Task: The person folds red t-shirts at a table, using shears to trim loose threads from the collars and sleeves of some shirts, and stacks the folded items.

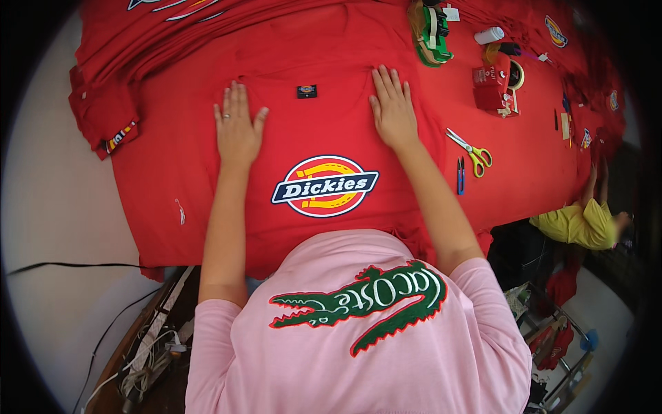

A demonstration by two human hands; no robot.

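A red T-shirt [310,131] lies spread in front of me, its neckline away from me and a small black neck label [307,92] showing inside the collar. A round printed emblem in yellow, white and navy sits on its chest. My left hand [238,127] rests flat on the shirt's left shoulder area, fingers stretched out, a ring on one finger. On the opposite shoulder area my right hand [395,110] is pressed flat too, fingers pointing away from me. Neither hand grips anything.
Yellow-handled scissors [474,153] and blue thread snips [460,176] lie right of my right arm. Beyond are a green tape dispenser [431,34], a white bottle [489,36] and a red box [493,90]. More red shirts [103,110] surround the table. A person in yellow [576,224] works at far right.
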